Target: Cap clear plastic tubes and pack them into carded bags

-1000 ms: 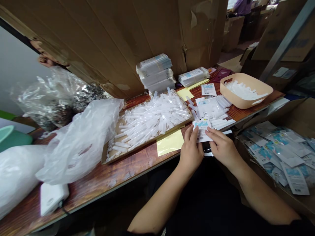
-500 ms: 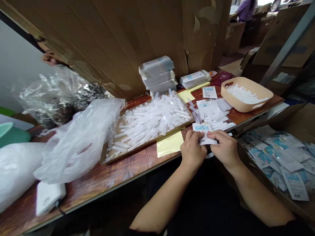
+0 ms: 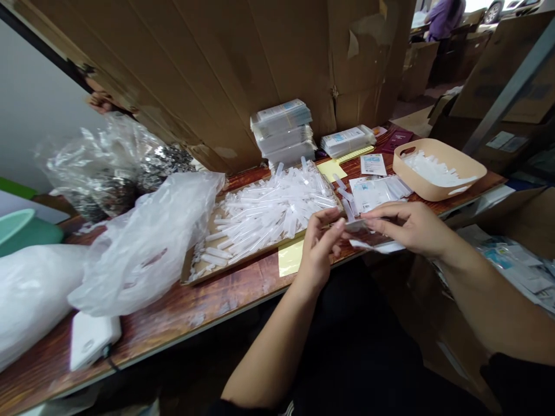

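Observation:
My right hand (image 3: 407,226) pinches the edge of a small printed packet (image 3: 355,226), now seen nearly edge-on and partly blurred. My left hand (image 3: 318,245) is at the packet's other side with thumb and fingers apart; whether a fingertip touches the packet I cannot tell. Just beyond the hands lie more printed packets (image 3: 368,190) and several loose clear plastic tubes (image 3: 347,196). Left of them, a shallow cardboard tray (image 3: 187,271) holds a heap of white translucent tubes (image 3: 273,205).
A beige basket (image 3: 437,188) with white pieces stands at the right. Stacked packs (image 3: 284,133) lean near a cardboard wall (image 3: 208,75). Plastic bags (image 3: 143,248) and a white device (image 3: 93,341) occupy the left. A box of finished-looking packets (image 3: 515,266) sits low right.
My hands were both gripping the packet with its printed face up. The left hand has loosened and moved left; the right has tilted the packet edge-on. The view has shifted slightly.

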The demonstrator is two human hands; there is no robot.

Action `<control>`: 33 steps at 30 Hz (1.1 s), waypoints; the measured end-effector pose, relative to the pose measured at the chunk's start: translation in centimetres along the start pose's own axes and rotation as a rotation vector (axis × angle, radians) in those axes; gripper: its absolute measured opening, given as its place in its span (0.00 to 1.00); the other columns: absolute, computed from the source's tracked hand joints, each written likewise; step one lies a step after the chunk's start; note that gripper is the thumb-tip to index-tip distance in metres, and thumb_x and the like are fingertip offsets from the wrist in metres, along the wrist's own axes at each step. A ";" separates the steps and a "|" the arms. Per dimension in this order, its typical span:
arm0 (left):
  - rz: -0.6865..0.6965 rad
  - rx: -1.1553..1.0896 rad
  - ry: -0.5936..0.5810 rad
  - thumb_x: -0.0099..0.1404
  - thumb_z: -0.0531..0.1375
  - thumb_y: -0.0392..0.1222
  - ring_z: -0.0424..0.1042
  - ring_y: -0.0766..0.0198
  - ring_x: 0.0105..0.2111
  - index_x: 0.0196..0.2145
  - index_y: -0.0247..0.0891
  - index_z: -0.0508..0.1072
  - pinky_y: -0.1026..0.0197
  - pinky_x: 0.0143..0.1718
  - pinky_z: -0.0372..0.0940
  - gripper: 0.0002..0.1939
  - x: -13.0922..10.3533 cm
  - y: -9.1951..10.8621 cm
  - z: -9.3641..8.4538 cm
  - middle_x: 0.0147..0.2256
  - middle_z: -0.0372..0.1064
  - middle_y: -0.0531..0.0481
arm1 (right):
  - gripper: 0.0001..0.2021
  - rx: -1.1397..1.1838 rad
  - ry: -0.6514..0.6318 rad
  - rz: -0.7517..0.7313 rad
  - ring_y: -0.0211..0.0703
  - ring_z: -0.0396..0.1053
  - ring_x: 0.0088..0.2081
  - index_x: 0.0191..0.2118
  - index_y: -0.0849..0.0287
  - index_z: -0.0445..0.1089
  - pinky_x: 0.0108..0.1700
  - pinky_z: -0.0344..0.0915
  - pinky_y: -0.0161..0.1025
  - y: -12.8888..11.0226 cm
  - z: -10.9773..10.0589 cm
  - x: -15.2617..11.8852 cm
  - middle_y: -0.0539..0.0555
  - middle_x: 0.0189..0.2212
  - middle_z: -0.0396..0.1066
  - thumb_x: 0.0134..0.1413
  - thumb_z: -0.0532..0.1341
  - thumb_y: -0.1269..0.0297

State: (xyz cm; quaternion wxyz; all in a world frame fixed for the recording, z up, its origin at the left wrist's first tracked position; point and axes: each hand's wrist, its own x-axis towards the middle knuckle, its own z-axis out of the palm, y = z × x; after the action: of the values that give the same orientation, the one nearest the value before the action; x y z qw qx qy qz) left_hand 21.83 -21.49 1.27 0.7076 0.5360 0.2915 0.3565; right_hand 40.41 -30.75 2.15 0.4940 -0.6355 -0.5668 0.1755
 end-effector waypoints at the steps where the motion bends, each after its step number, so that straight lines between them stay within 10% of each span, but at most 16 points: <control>1: 0.036 -0.018 0.063 0.56 0.69 0.57 0.74 0.66 0.31 0.47 0.39 0.70 0.68 0.21 0.57 0.27 0.1 -0.2 -0.1 0.42 0.73 0.47 | 0.13 0.025 -0.021 0.007 0.47 0.81 0.37 0.39 0.52 0.85 0.39 0.78 0.40 -0.3 -0.5 0.8 0.52 0.36 0.84 0.56 0.69 0.50; 5: 0.134 0.159 0.151 0.65 0.64 0.55 0.69 0.68 0.29 0.42 0.39 0.69 0.68 0.23 0.59 0.18 0.0 -2.8 0.1 0.35 0.71 0.51 | 0.17 0.154 -0.059 0.053 0.44 0.77 0.29 0.32 0.54 0.83 0.33 0.76 0.40 -1.5 -2.2 3.1 0.52 0.27 0.81 0.51 0.71 0.43; 11: 0.613 0.901 -0.132 0.69 0.58 0.37 0.73 0.58 0.39 0.38 0.39 0.73 0.54 0.42 0.71 0.04 0.4 -6.8 0.6 0.37 0.76 0.45 | 0.24 0.332 0.158 0.031 0.46 0.78 0.35 0.29 0.58 0.79 0.43 0.78 0.47 0.3 -4.3 7.5 0.54 0.29 0.77 0.52 0.70 0.38; 16: 0.735 1.108 -0.262 0.72 0.56 0.36 0.75 0.56 0.45 0.43 0.37 0.76 0.51 0.52 0.71 0.08 1.6 -7.6 1.0 0.42 0.79 0.43 | 0.07 0.061 0.291 -0.003 0.46 0.77 0.43 0.37 0.61 0.80 0.54 0.74 0.50 6.6 -4.8 14.4 0.56 0.39 0.79 0.57 0.70 0.62; 21: 0.710 1.264 -0.375 0.74 0.56 0.39 0.74 0.54 0.52 0.54 0.36 0.74 0.50 0.52 0.68 0.14 2.2 -8.2 2.4 0.52 0.78 0.42 | 0.07 -0.537 0.082 -0.002 0.54 0.76 0.49 0.39 0.62 0.79 0.58 0.70 0.57 12.3 -5.1 18.8 0.60 0.46 0.77 0.55 0.69 0.65; 25: 0.687 1.344 -0.377 0.75 0.55 0.42 0.74 0.54 0.51 0.53 0.35 0.75 0.49 0.50 0.66 0.14 2.4 -8.7 3.4 0.51 0.77 0.41 | 0.17 -0.732 0.060 -0.102 0.68 0.66 0.60 0.43 0.60 0.79 0.62 0.63 0.64 11.4 -3.8 18.1 0.65 0.58 0.70 0.49 0.73 0.56; 33: 0.647 1.452 -0.259 0.74 0.58 0.40 0.72 0.55 0.43 0.38 0.38 0.76 0.51 0.41 0.63 0.08 2.4 -9.0 2.8 0.39 0.74 0.43 | 0.16 -0.977 -0.344 -0.189 0.57 0.74 0.50 0.53 0.62 0.74 0.52 0.66 0.49 5.8 5.0 11.8 0.65 0.48 0.78 0.66 0.55 0.64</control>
State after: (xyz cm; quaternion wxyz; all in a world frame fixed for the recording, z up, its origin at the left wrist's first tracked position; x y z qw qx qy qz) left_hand 27.12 -22.64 -6.79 0.0725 0.9571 0.1961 0.2004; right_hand 43.15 -17.31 -0.98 0.0537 -0.6999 -0.7103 -0.0529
